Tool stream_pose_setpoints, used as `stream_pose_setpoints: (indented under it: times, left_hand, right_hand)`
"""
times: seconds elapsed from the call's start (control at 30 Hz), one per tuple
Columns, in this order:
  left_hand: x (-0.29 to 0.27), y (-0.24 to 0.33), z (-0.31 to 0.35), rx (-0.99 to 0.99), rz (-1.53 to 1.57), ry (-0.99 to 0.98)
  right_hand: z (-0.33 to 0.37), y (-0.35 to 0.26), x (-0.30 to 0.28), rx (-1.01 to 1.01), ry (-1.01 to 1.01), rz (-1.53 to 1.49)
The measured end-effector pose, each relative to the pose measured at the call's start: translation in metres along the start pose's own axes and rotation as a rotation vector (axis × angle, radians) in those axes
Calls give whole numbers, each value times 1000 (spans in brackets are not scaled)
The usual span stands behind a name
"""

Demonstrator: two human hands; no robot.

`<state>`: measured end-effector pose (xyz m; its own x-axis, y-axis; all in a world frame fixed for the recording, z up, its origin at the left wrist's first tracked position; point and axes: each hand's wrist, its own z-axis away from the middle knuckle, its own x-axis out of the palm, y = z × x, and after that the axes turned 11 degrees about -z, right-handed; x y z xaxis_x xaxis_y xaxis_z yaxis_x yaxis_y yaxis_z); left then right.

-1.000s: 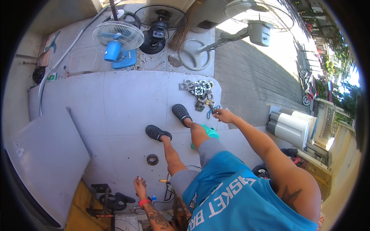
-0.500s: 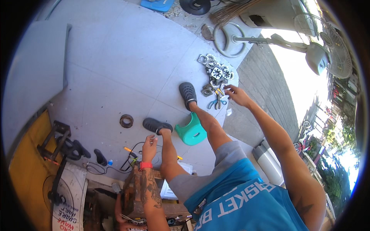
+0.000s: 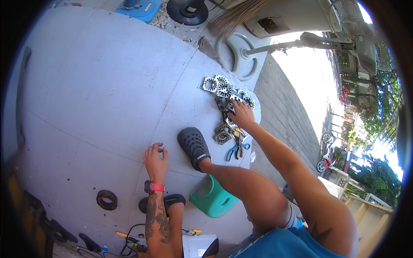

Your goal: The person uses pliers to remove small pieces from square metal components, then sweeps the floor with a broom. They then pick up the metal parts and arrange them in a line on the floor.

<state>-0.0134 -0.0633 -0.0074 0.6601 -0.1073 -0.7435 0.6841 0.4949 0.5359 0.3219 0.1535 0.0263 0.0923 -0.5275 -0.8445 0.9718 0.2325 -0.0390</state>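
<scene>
My right hand (image 3: 241,114) reaches down to a pile of square metal motor cores (image 3: 224,90) with toothed round openings. Its fingers are apart and touch the dark and silver parts in the middle of the pile; what lies beneath the fingertips is partly hidden. Just nearer than that hand are blue-handled pliers (image 3: 232,152) and yellow-handled pliers (image 3: 239,133), beside a brownish core (image 3: 222,137). My left hand (image 3: 155,162), with a red-strapped watch (image 3: 154,187) on its wrist, hangs over the grey floor, fingers loosely bent and holding nothing.
A green plastic stool (image 3: 215,200) stands by my leg. On the floor at left lies a dark ring (image 3: 106,200). Beyond the pile are a round fan base (image 3: 235,58), a twig broom (image 3: 234,17) and a black round base (image 3: 187,12). Cables (image 3: 125,245) lie at the lower left.
I have stepped and leaned toward the pile. My right hand has gone from beside the pliers onto the metal cores; my left hand has moved forward over the floor, away from the cables.
</scene>
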Motion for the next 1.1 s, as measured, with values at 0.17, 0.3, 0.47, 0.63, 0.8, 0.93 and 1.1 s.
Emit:
stream_pose_setpoints:
  times: [0.17, 0.3, 0.47, 0.63, 0.8, 0.93, 1.1]
  left_hand:
    - [99, 99, -94, 380, 92, 32]
    - [162, 169, -165, 711, -246, 555]
    - [143, 155, -181, 805, -364, 48]
    - [92, 102, -112, 217, 465, -70]
    - [80, 64, -100, -104, 741, 3]
    - [83, 37, -112, -52, 421, 141]
    - [80, 31, -99, -163, 635, 111]
  right_hand:
    - [-2, 21, 32, -131, 230, -33]
    - [0, 24, 30, -180, 275, -172]
    - [11, 27, -22, 37, 387, -917]
    - [-31, -30, -3, -62, 136, -1255]
    - [-52, -140, 65, -150, -135, -1489]
    - [-49, -114, 54, -326, 155, -957]
    - [-65, -6, 46, -165, 340, -7]
